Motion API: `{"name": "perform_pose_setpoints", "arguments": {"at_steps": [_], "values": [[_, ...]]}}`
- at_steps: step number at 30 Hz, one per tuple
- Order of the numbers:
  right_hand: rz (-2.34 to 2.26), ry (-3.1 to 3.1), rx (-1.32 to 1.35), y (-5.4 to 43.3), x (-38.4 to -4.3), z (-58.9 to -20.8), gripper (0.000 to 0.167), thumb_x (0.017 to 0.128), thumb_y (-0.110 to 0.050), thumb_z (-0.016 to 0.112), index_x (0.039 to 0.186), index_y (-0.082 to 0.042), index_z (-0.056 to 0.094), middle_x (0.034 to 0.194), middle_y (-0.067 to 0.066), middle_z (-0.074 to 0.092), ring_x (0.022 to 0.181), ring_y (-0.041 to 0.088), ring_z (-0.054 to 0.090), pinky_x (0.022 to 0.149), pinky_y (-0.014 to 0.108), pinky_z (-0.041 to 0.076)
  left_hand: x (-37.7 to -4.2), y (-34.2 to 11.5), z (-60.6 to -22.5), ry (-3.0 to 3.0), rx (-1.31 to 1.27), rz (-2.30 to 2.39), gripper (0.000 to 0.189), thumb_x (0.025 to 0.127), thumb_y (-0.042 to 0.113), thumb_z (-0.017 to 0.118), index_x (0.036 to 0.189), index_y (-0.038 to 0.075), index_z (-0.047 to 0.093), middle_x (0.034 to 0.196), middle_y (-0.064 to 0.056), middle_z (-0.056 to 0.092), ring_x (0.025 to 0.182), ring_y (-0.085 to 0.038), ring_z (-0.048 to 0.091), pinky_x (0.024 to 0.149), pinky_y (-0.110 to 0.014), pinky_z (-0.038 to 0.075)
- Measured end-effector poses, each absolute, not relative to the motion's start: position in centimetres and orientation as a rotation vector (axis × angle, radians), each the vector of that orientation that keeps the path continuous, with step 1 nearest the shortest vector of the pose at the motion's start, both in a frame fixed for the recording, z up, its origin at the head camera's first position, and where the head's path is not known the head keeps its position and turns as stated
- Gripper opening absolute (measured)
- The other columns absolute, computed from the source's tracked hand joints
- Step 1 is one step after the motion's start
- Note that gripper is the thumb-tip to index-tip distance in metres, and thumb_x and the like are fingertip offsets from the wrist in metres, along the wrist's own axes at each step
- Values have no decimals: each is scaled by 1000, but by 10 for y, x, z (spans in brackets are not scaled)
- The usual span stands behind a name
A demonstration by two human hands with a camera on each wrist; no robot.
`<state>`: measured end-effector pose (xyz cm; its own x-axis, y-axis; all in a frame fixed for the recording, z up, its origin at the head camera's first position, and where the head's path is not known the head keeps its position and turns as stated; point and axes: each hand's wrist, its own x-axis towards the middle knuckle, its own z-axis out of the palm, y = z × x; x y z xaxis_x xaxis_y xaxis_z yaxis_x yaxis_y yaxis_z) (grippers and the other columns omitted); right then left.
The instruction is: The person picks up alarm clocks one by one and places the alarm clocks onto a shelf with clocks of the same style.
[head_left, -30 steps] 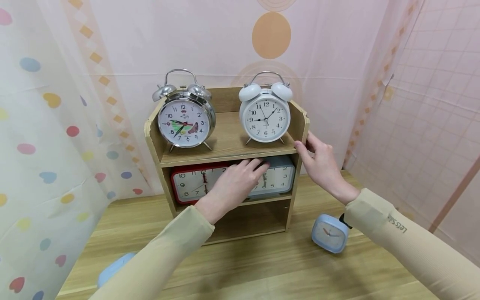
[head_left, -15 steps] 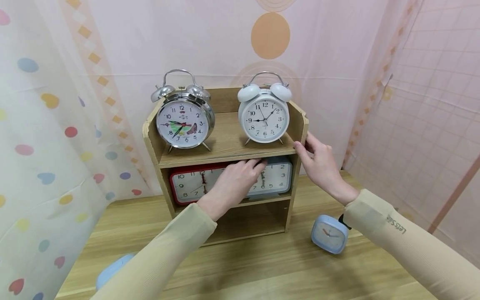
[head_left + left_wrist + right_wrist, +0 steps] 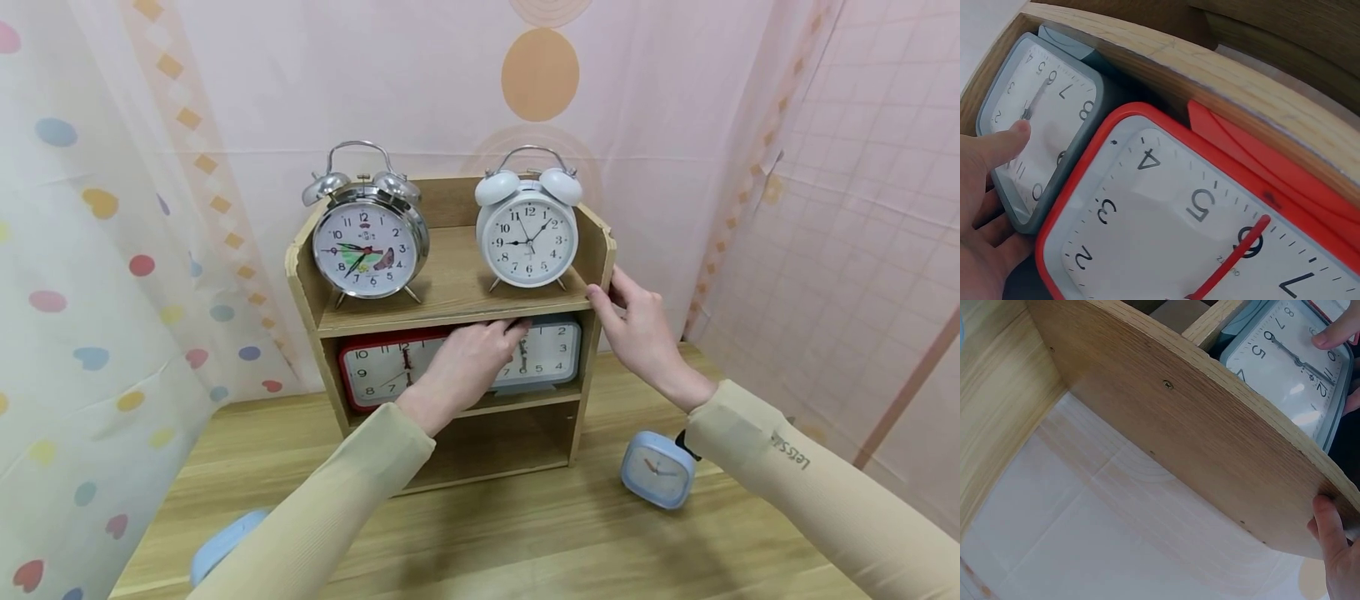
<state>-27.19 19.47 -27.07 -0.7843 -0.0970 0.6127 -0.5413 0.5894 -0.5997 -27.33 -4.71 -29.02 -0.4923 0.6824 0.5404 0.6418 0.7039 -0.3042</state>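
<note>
My left hand (image 3: 472, 367) reaches into the middle shelf and grips a grey-blue table clock (image 3: 551, 354). In the left wrist view its thumb lies on the clock face (image 3: 1054, 134) and the fingers bend round the top edge. Close beside that clock stands a red-framed clock (image 3: 375, 371), partly hidden by my left hand in the head view. My right hand (image 3: 641, 333) holds the right side panel of the small wooden shelf (image 3: 450, 312), thumb at the front edge and fingers on the outer side.
On the top shelf stand a silver twin-bell alarm clock (image 3: 367, 250) and a white twin-bell alarm clock (image 3: 528, 242). A small light-blue clock (image 3: 657, 471) sits on the wooden table (image 3: 525, 533) at right. Another light-blue object (image 3: 225, 542) is partly covered by the left sleeve.
The grey-blue clock has shifted slightly left in the middle shelf, with my left hand on it. My right hand has stayed on the side panel.
</note>
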Motion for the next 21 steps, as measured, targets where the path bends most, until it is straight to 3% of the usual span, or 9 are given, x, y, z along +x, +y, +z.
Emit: {"name": "perform_pose_setpoints", "arguments": {"at_steps": [8,21], "values": [[1109,-2281,507,195,-273,-271,43,111,-23,51,148,0,56,141,28,66,128,42,69,107,55,56,-276,-48,-293,-2244,-982,139,45,94,0,71,138,10,65,120,-8,71,80,-26,72,61,-38,62],[1092,-2282,504,194,-273,-270,42,111,-22,50,146,1,56,140,29,67,127,43,69,107,55,56,-273,-51,-295,-2223,-988,175,54,94,24,79,144,12,62,126,-6,75,93,-27,75,71,-39,64]]}}
